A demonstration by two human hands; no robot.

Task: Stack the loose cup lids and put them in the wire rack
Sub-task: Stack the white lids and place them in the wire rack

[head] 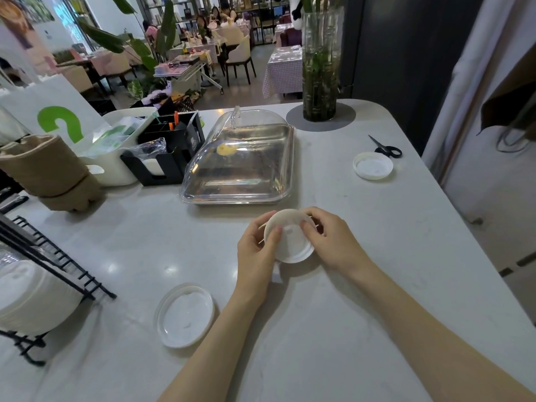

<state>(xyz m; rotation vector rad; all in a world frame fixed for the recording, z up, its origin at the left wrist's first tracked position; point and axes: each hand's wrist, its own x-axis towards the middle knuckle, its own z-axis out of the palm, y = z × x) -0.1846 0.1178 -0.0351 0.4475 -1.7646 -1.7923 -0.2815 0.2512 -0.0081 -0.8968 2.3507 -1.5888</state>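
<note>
Both my hands hold a small stack of white cup lids (291, 242) tilted just above the table's middle. My left hand (255, 250) grips its left rim with the thumb on the inside. My right hand (330, 239) pinches the right rim. A loose clear-white lid (185, 314) lies flat on the table near my left forearm. Another white lid (373, 165) lies at the far right, beside the scissors. The black wire rack (49, 262) stands at the left edge, with a long stack of white lids (26, 297) lying in it.
A steel tray under a clear dome cover (240, 158) sits behind my hands. Black scissors (387, 147) lie far right. A glass vase (320, 62) stands at the back. A black organiser (171, 146), a white bin (121, 146) and brown cup sleeves (49, 169) crowd the left.
</note>
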